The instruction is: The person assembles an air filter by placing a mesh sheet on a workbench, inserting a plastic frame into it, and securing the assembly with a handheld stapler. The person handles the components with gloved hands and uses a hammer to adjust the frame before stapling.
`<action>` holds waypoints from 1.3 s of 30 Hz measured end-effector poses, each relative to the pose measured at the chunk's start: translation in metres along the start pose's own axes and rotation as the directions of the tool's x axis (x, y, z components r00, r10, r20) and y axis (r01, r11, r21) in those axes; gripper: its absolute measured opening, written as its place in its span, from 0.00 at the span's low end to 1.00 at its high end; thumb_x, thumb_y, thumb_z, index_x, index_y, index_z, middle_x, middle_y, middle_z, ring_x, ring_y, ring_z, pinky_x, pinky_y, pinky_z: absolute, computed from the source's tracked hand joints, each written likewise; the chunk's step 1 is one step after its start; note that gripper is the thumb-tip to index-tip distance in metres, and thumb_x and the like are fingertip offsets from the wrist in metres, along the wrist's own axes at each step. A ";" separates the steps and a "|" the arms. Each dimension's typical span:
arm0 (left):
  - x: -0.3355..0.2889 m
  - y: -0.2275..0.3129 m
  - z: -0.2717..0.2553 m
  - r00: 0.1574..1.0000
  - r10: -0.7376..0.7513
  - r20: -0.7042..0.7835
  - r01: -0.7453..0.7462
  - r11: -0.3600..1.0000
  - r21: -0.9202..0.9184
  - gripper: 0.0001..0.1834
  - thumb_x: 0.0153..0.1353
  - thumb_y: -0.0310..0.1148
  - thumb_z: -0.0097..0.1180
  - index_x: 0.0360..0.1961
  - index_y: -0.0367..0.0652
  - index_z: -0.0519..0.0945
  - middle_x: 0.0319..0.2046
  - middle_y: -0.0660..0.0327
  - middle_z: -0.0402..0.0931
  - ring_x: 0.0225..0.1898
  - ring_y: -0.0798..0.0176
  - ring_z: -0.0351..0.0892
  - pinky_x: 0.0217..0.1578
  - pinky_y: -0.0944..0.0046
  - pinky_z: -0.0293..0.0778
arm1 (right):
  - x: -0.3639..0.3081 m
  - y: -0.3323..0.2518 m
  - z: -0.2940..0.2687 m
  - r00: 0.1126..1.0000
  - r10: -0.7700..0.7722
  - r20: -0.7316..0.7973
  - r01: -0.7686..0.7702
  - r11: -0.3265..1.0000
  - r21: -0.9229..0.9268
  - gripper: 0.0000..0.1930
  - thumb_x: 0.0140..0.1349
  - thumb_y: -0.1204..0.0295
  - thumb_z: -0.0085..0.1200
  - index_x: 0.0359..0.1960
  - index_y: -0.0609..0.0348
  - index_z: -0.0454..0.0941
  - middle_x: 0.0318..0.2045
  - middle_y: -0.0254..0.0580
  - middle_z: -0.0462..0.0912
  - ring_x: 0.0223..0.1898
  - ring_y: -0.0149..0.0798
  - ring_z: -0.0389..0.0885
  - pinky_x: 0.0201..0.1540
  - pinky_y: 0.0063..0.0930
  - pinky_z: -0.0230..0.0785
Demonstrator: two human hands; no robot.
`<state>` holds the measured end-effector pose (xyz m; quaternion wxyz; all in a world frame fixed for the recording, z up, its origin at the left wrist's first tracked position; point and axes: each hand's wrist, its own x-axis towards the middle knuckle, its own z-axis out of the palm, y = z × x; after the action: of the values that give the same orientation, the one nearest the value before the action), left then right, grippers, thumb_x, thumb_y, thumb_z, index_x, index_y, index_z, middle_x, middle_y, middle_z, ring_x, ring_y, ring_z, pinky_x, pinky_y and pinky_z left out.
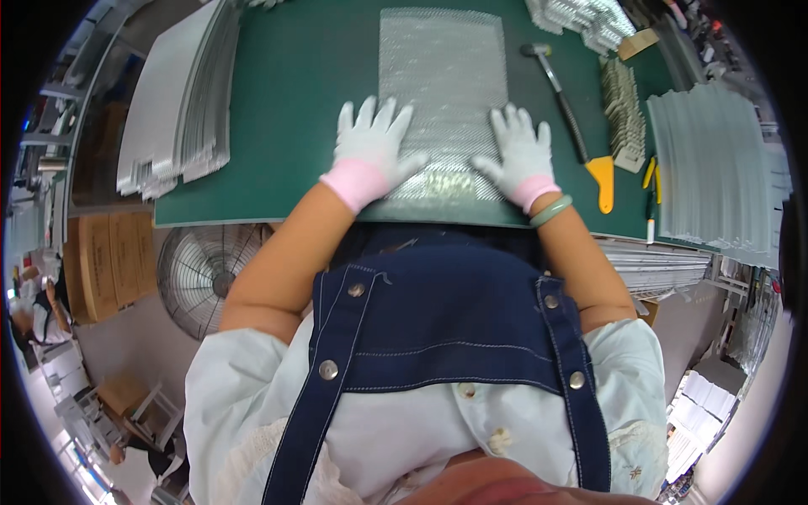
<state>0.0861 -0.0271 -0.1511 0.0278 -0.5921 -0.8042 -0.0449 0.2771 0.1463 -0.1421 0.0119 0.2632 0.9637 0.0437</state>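
Note:
A sheet of clear bubble wrap (pixel 442 63) lies flat on the green work table, its near end close to the front edge. My left hand (pixel 370 150), in a white glove with a pink cuff, rests on its left side with fingers spread. On the right side of the sheet lies my right hand (pixel 518 151), gloved the same way, fingers stretched out. Neither hand grips anything. To the right of my right hand are a small mallet (pixel 560 93) with a dark handle and a yellow-handled scraper (pixel 601 178).
Stacked silvery panels (pixel 172 101) stand at the table's left. On the right are a row of beige brackets (pixel 623 114), yellow-handled cutters (pixel 651 177) and a stack of translucent sheets (pixel 715 164). Below the table's front edge stand a floor fan (pixel 206 273) and cardboard boxes (pixel 114 261).

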 end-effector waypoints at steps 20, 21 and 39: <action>0.063 0.016 -0.074 0.777 -0.009 0.630 -0.206 0.941 0.267 0.58 0.38 0.69 0.68 0.66 0.42 0.68 0.65 0.49 0.65 0.73 0.49 0.49 0.73 0.43 0.28 | 0.298 0.209 -0.124 0.856 0.517 -0.019 -0.515 0.855 0.063 0.40 0.56 0.39 0.51 0.61 0.58 0.73 0.62 0.56 0.71 0.64 0.53 0.69 0.66 0.40 0.59; 0.063 0.015 -0.072 0.772 -0.003 0.636 -0.214 0.940 0.265 0.58 0.38 0.68 0.68 0.66 0.42 0.67 0.65 0.49 0.65 0.73 0.49 0.49 0.73 0.43 0.28 | 0.308 0.209 -0.116 0.859 0.511 -0.002 -0.511 0.859 -0.014 0.39 0.57 0.40 0.50 0.62 0.58 0.72 0.63 0.56 0.70 0.65 0.52 0.68 0.67 0.40 0.58; 0.065 0.013 -0.072 0.749 0.010 0.663 -0.225 0.945 0.239 0.56 0.40 0.67 0.67 0.64 0.40 0.69 0.61 0.49 0.70 0.71 0.49 0.55 0.72 0.42 0.31 | 0.254 0.262 -0.206 0.209 0.771 -0.601 -0.407 0.628 0.664 0.36 0.57 0.39 0.51 0.51 0.63 0.76 0.44 0.58 0.84 0.49 0.54 0.82 0.54 0.43 0.71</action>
<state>0.0785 0.0310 -0.0721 -0.1609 -0.6087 -0.7206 0.2903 0.1820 0.4839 0.0873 -0.5322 0.5552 0.6391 -0.0105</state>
